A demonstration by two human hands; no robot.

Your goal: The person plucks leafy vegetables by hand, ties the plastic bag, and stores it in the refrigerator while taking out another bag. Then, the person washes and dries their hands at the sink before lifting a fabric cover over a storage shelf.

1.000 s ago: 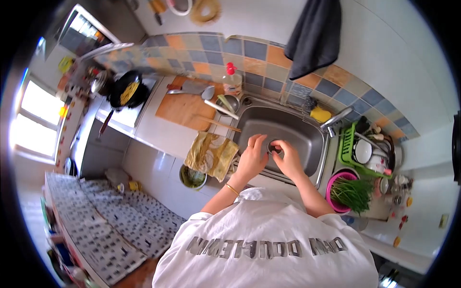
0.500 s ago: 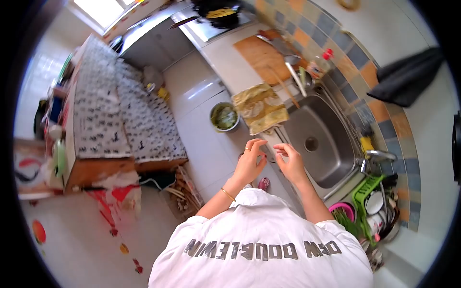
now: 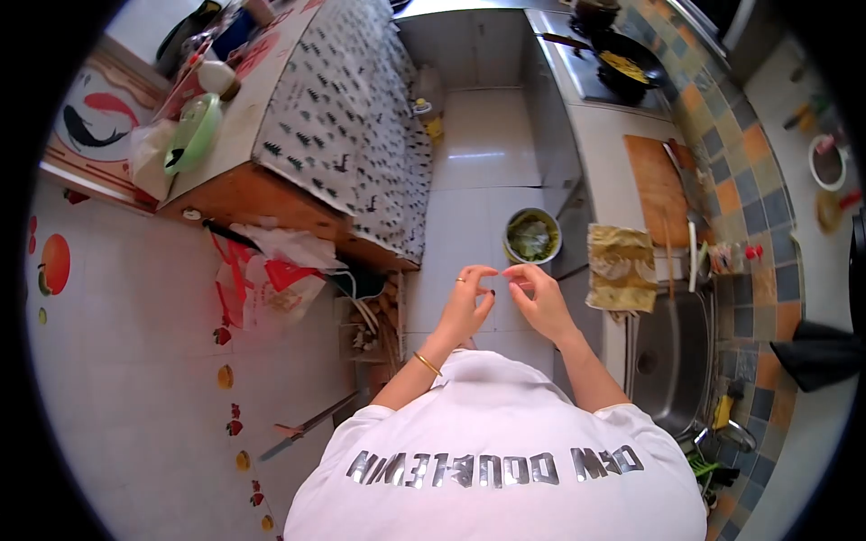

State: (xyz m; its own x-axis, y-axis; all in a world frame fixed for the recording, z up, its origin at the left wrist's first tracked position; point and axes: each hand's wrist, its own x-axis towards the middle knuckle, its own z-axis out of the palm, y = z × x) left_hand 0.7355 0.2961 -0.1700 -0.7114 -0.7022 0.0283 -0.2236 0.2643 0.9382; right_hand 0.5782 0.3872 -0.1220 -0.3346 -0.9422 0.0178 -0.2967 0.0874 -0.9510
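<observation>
My left hand (image 3: 466,302), with a ring and a gold bangle (image 3: 428,364), is raised in front of my chest, fingers bent and thumb apart. Facing it, my right hand (image 3: 541,304) has curved fingers, its fingertips close to those of the left. Nothing shows in either hand. Just beyond them, a round bin (image 3: 533,236) with green scraps inside stands on the floor. To the right of my right hand, a yellowish cloth (image 3: 622,268) drapes over the counter's edge beside the steel sink (image 3: 672,374).
A cutting board (image 3: 657,191) with a knife lies on the counter. Farther back, a wok (image 3: 629,65) holding yellow food sits on the stove. A cloth-covered cabinet (image 3: 302,203) stands left, plastic bags (image 3: 271,284) hanging from it. A yellow-capped bottle (image 3: 428,117) is on the floor.
The view has turned left, so the sink, counter and bin appear farther right and more of the left cabinet and wall shows. Both hands stay raised, fingertips a little closer together.
</observation>
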